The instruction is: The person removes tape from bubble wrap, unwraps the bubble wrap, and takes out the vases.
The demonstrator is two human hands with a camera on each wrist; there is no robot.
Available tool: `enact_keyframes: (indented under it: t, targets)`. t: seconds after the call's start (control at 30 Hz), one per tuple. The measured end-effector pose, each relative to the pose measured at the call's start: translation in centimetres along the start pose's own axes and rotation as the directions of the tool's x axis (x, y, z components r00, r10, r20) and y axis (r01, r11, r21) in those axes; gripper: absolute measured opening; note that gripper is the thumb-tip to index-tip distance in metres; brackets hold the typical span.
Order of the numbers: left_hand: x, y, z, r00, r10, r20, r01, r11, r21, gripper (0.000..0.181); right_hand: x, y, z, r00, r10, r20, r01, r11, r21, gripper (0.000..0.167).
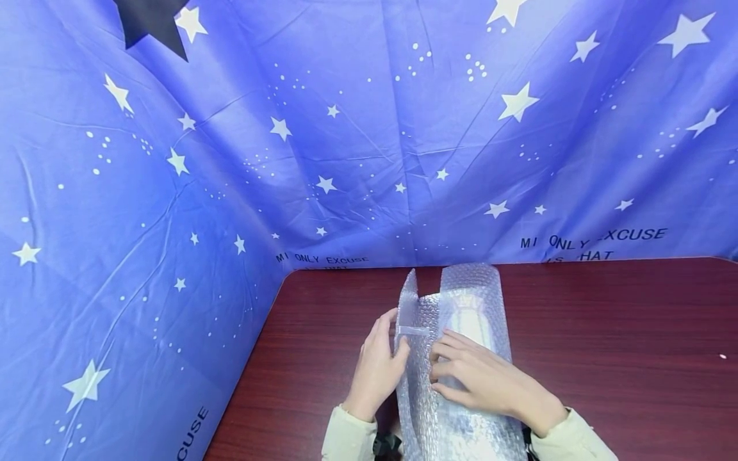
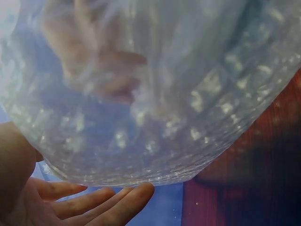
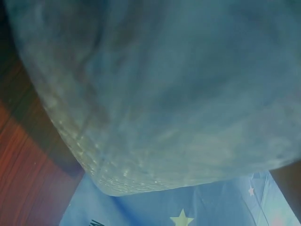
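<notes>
Bubble wrap (image 1: 473, 422) stands lengthwise on the table, folded around something shiny that I cannot make out. Its left flap (image 1: 408, 301) rises upright, and a short clear strip, perhaps tape (image 1: 414, 331), spans from it toward the right side. My left hand (image 1: 375, 365) grips this flap, thumb on the inner face and fingers outside. In the left wrist view, the fingers of the left hand (image 2: 84, 202) extend beneath the wrap (image 2: 155, 155). My right hand (image 1: 484, 381) lies over the right part, its bent fingers holding the inner edge. Wrap (image 3: 164, 141) hides most of that hand in the right wrist view.
The dark red wooden table (image 1: 623, 346) extends to both sides. Behind it and at the left hangs a blue curtain (image 1: 357, 141) with white stars and lettering. A small white speck (image 1: 722, 356) lies at the table's far right.
</notes>
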State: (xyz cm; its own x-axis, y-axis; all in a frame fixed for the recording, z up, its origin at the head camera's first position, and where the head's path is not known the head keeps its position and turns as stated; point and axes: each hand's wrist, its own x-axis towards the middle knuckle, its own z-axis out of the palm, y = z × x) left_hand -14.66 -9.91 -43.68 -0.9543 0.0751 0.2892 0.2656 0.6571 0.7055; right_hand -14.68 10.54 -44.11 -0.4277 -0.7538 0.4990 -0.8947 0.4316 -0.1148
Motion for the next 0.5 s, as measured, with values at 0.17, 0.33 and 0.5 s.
enact_keyframes:
  t: [0.17,0.33,0.5]
  targets:
    - [0.17,-0.19,-0.08,1.0,-0.013,0.008,0.013,1.0,-0.017,0.046,-0.08,0.11,-0.33,0.998,-0.023,-0.055,0.023,1.0,-0.002,0.008]
    - [0.31,-0.54,-0.08,1.0,-0.012,-0.008,0.012,0.999,-0.034,0.043,-0.3,0.28,-0.65,0.995,-0.032,-0.089,0.03,0.999,-0.023,0.011]
    - [0.52,-0.76,-0.06,1.0,-0.007,-0.028,0.006,0.999,-0.05,0.041,-0.63,0.31,-1.01,0.997,0.005,-0.08,-0.008,0.999,-0.045,0.013]
